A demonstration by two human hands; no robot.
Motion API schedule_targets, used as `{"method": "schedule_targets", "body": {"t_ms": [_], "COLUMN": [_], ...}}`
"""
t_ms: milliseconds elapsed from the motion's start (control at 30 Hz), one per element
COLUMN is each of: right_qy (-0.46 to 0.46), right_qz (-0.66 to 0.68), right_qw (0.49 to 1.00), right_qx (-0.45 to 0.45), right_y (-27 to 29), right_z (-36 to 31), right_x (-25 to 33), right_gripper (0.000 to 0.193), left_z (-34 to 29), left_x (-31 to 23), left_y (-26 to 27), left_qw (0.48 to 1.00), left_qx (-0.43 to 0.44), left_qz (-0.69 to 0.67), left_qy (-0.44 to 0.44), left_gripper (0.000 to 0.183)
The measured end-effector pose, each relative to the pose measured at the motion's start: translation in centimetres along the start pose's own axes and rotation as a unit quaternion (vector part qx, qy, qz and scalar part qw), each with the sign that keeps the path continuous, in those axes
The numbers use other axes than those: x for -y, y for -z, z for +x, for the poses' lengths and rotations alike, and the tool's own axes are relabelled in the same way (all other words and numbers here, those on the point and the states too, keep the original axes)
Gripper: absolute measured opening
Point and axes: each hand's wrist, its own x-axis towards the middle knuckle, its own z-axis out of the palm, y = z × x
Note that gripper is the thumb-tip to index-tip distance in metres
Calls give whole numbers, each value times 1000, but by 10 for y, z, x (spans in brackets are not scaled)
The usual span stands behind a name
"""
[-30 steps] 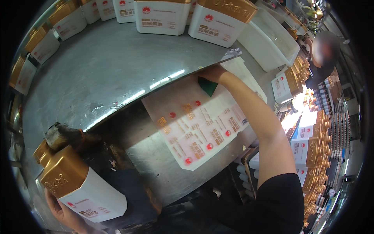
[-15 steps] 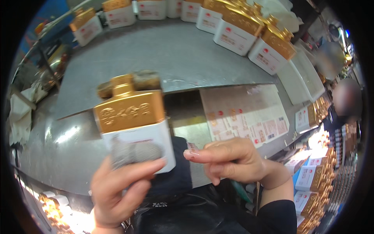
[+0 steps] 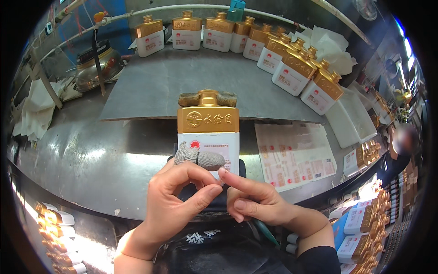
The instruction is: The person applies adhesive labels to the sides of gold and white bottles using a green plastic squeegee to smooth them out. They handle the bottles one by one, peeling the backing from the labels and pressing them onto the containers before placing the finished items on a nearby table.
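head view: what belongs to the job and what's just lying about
Likely the job: centre gold-topped bottle; left hand, wearing grey finger cover; right hand; printed label sheet

Likely lying about: white tub; crumpled white sheets; teal bottle

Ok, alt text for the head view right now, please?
The left hand, with a grey knitted sleeve on one finger, and the right hand are close together in front of a gold-and-white bottle at a metal workbench. Similar bottles line the far side; a printed label sheet lies to the right.
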Motion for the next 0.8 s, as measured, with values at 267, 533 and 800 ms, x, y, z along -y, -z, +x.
{"method": "schedule_targets", "body": {"t_ms": [267, 533, 800], "right_qy": [1, -21, -80], "right_qz": [-6, -14, -35], "right_qw": [994, 991, 996], "right_qx": [-112, -135, -16], "right_y": [-2, 13, 38], "right_z": [5, 32, 50], "right_x": [14, 40, 34], "right_gripper": [41, 30, 47], "left_z": [-2, 15, 45], "left_x": [-14, -24, -35], "left_y": [11, 18, 31], "left_qw": [991, 968, 927], "left_qx": [9, 39, 126], "left_qz": [130, 241, 344], "left_qy": [3, -62, -84], "left_gripper": [13, 14, 21]}}
